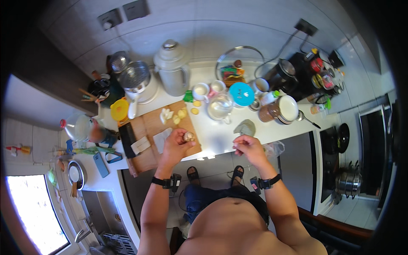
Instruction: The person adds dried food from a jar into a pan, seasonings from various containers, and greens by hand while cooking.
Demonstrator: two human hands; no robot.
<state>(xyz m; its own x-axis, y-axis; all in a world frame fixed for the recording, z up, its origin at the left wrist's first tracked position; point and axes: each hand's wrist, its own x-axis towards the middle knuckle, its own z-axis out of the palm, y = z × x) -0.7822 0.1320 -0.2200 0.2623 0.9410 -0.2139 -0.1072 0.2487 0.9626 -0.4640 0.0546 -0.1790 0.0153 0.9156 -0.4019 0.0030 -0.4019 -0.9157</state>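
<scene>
My left hand (176,143) holds a garlic bulb (189,136) between thumb and fingers, over the right edge of a wooden cutting board (149,124). On the board lie white pieces (166,115), which look like cut garlic or scallion, and pale yellow ginger slices (180,116). A white sheet (161,141) lies partly behind my left hand, beside a dark flat blade (127,140). My right hand (248,148) hovers by the counter's front edge, fingertips drawn together; whether something small is between them cannot be made out. Just beyond it sits a crumpled grey-green item (246,127).
Behind the board stand a vacuum jug (172,70) and a white appliance (143,86). A glass pitcher (220,108), a blue-lidded container (242,94), mugs (201,91) and a brown jar (269,112) crowd the counter's middle. A phone (101,164) lies near the sink (105,210).
</scene>
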